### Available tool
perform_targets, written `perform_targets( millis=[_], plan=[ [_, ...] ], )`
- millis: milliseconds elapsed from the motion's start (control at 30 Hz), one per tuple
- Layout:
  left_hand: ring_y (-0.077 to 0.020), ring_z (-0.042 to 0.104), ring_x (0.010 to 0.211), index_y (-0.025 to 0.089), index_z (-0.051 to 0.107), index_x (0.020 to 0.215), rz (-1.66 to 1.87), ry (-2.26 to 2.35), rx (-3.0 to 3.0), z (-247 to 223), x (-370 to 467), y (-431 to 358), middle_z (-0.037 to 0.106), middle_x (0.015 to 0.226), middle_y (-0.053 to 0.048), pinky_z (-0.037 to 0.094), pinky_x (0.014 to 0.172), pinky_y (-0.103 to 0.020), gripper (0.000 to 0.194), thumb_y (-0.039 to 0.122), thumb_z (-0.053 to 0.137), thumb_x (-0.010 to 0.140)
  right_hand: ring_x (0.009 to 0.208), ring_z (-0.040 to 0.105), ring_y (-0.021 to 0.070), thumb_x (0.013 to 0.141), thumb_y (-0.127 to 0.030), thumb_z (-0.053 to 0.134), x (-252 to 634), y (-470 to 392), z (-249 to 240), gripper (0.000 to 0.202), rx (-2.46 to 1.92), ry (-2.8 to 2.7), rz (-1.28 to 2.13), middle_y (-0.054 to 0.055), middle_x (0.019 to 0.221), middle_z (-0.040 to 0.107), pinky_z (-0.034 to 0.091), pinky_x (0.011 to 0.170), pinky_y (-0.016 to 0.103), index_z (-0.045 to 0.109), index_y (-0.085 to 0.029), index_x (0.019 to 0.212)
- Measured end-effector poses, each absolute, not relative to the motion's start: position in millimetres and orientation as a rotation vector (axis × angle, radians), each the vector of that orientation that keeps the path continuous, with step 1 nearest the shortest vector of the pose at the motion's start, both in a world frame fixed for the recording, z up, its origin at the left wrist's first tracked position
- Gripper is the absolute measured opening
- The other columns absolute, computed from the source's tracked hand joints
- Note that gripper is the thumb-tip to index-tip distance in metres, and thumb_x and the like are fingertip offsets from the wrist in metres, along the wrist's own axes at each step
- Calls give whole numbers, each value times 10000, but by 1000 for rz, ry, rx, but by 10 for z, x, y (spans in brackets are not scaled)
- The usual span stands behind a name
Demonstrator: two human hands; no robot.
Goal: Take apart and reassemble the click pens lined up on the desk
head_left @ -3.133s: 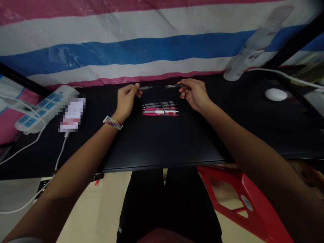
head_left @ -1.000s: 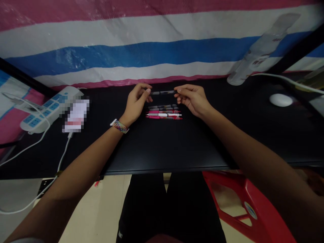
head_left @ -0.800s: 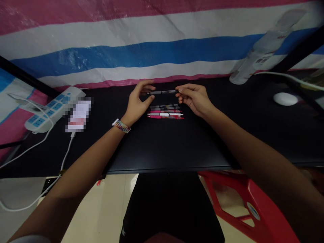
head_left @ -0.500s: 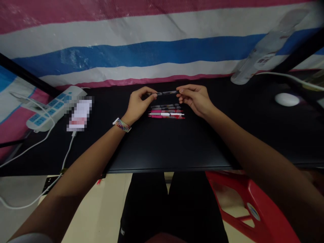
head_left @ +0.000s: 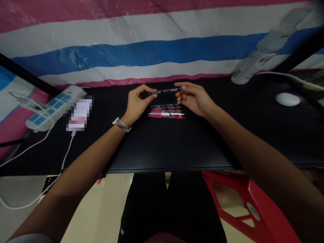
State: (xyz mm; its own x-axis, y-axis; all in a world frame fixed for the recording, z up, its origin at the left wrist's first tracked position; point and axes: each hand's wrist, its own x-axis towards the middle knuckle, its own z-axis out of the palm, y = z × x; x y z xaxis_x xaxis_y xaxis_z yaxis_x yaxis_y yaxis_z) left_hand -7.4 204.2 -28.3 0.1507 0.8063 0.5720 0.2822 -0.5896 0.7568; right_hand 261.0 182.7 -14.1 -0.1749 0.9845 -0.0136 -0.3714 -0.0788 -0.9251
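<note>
A dark pen [head_left: 167,90], grey toward its left end, is held almost level between my two hands above the far part of the black desk. My left hand [head_left: 138,101] pinches its left end between thumb and forefinger. At the other end, my right hand [head_left: 196,99] has its thumb against the pen, with the forefinger stretched out above it and the other fingers curled. Just nearer to me lies a row of several pens: dark ones [head_left: 165,106], a pink one [head_left: 162,110], a white one [head_left: 168,114] and a pink-and-red one [head_left: 162,116].
On the left are a power strip [head_left: 55,108], a blurred-out phone [head_left: 80,114] and white cables [head_left: 67,153]. To the right stand a clear bottle [head_left: 255,60] and a white mouse-like object [head_left: 288,99]. A red stool [head_left: 265,202] is below the desk edge.
The pen's right end has risen slightly. My right forefinger has straightened and lifted off the pen's end, while my left hand keeps its pinch. The row of pens is unchanged.
</note>
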Motion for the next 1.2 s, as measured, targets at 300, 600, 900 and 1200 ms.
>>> perform_targets(
  millis=[300,600,900,1200],
  plan=[
    [-213,797,967,216,823,987,1448,954,1902,-297,-55,2053,858,1038,-41,655,904,-361,169,242,936,864,889,787,202,1047,-316,613,2546,1749,-38,259,-662,-705,1761,67,1016,840,709,828,333,752,-199,1230],
    [-181,752,907,217,803,1009,1448,936,1859,-312,-42,2063,804,963,-33,613,847,-322,232,338,963,892,831,774,191,1045,-304,630,2513,1737,-32,224,-708,-680,1722,58,946,819,701,808,324,748,-198,1203],
    [-184,749,939,222,808,1002,1411,991,1803,-311,-76,2098,826,1006,-45,615,876,-322,218,334,958,890,831,795,165,1027,-220,652,2501,1719,3,231,-725,-683,1693,22,954,840,701,825,290,757,-228,1233],
    [-193,751,942,232,801,981,1406,1003,1816,-327,-69,2103,812,975,-41,617,878,-332,246,381,971,885,918,835,213,1037,-376,733,2525,1757,-70,247,-744,-769,1642,31,993,860,727,837,342,759,-261,1254]
  ],
)
